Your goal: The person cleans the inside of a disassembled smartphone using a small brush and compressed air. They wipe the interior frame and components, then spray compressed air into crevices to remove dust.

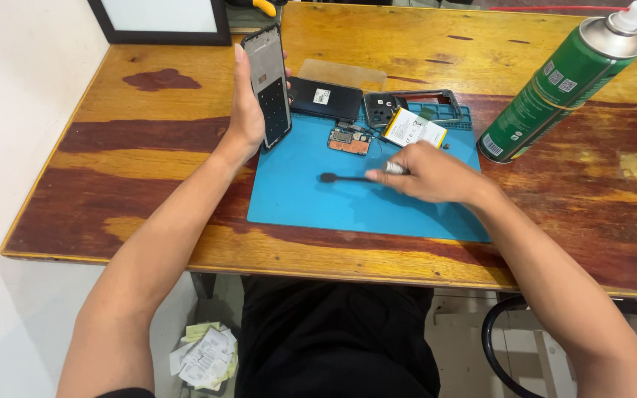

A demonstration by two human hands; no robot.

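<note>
The phone frame (270,85) is gripped upright by the left hand (248,110) above the blue mat (311,199); a small brush (348,177) is pinched in the right hand (429,173), best swept lightly over it

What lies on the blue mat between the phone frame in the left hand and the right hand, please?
In the head view, a small orange circuit board lies on the blue mat between them.
</note>
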